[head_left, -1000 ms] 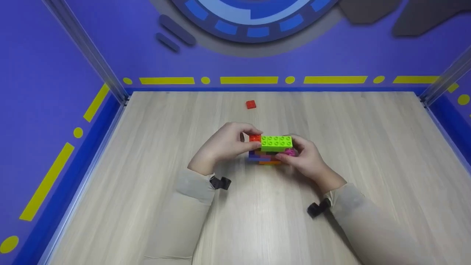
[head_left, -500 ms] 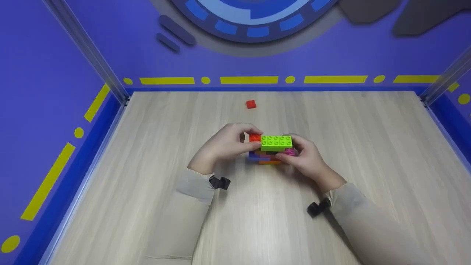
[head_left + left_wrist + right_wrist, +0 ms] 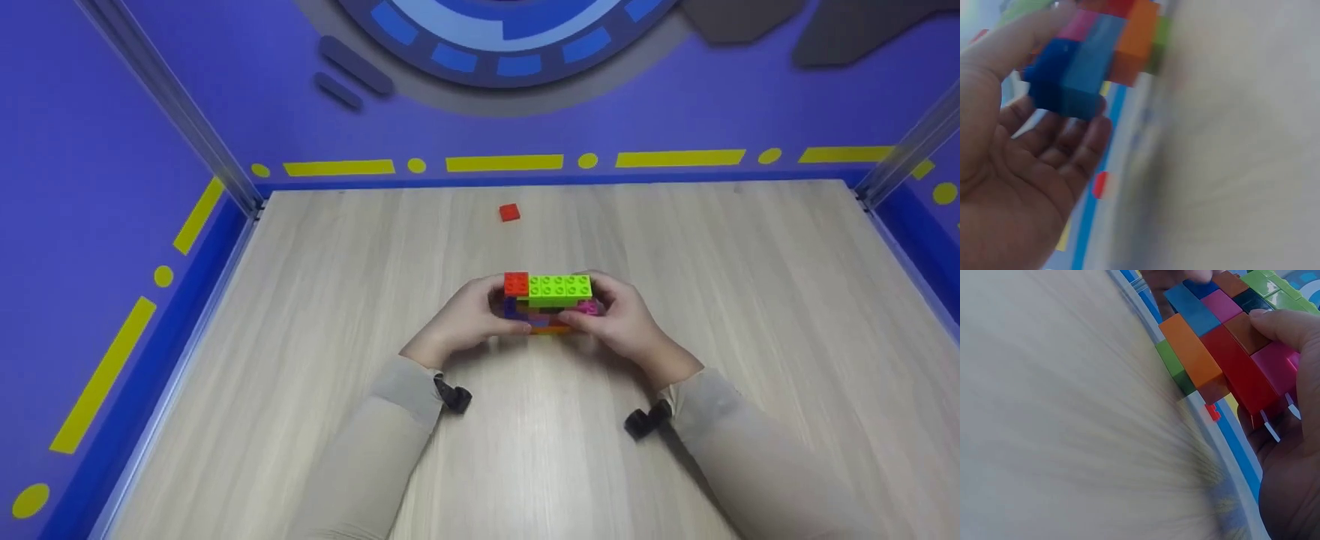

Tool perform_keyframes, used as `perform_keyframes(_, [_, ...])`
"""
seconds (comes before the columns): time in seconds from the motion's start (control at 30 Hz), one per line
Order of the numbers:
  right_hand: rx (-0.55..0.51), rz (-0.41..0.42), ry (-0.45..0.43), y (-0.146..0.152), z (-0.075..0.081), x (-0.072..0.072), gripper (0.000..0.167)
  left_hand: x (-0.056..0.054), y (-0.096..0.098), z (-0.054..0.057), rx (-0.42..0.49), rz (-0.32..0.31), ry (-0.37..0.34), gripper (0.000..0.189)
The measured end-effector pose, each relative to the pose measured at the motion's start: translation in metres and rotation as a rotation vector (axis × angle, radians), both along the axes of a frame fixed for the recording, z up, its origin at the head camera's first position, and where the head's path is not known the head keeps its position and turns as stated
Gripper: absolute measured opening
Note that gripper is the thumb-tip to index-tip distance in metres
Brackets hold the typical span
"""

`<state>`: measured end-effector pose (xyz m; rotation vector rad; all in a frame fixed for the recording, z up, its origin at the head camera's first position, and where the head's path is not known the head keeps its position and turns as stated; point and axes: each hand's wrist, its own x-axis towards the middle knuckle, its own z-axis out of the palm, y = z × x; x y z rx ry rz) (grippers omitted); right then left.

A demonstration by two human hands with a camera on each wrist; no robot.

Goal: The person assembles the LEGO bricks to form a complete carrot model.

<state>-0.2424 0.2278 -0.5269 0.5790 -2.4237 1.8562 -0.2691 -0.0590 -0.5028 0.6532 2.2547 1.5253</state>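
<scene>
A stack of toy building bricks [image 3: 1238, 368] in many colours is held between both hands. A lime green brick [image 3: 559, 289] tops it, with a small red brick [image 3: 516, 283] beside that on the left. My left hand [image 3: 472, 319] grips the stack's left end, thumb along the front and fingers behind. At that end, the left wrist view shows a light blue brick [image 3: 1089, 73] and an orange brick [image 3: 1133, 48]. My right hand [image 3: 626, 319] holds the right end, its thumb [image 3: 1278, 323] pressing the front face near brown and magenta bricks.
A loose flat red brick [image 3: 509, 212] lies on the wooden table [image 3: 337, 247] behind the stack. Blue-purple panels [image 3: 225, 75] with yellow marks stand along the back and sides. Each sleeve cuff carries a black wrist mount [image 3: 454, 397].
My left hand has slid down from the small red brick on top to the stack's lower left side, uncovering that brick. My right hand keeps its hold, and the head view has shifted slightly.
</scene>
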Motion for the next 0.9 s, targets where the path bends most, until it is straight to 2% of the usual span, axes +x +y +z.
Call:
perform_keyframes(0.13, [0.006,-0.005,-0.012,0.000,0.002,-0.001,0.052,-0.001,0.004,-0.010,0.055,0.033,0.018,0.060])
perform_keyframes(0.27, [0.041,0.018,-0.058,0.003,0.009,-0.005,0.053,-0.002,0.003,-0.014,0.080,0.059,0.012,0.057])
perform_keyframes(0.43, [-0.009,0.078,-0.112,0.015,0.026,-0.015,0.041,-0.002,0.004,-0.019,0.119,0.062,-0.017,0.056])
perform_keyframes(0.53, [0.021,0.069,-0.133,0.022,0.041,-0.032,0.048,-0.003,0.005,-0.020,0.128,0.064,-0.017,0.057])
perform_keyframes(0.73, [0.287,0.023,-0.174,0.022,0.070,-0.082,0.062,-0.003,0.004,-0.019,0.131,0.066,-0.009,0.059])
perform_keyframes(0.83, [0.416,-0.002,-0.179,0.016,0.079,-0.103,0.063,-0.002,0.003,-0.020,0.136,0.067,-0.006,0.059])
perform_keyframes(0.9, [0.466,-0.012,-0.195,0.010,0.082,-0.114,0.061,0.000,0.003,-0.022,0.137,0.067,-0.011,0.058])
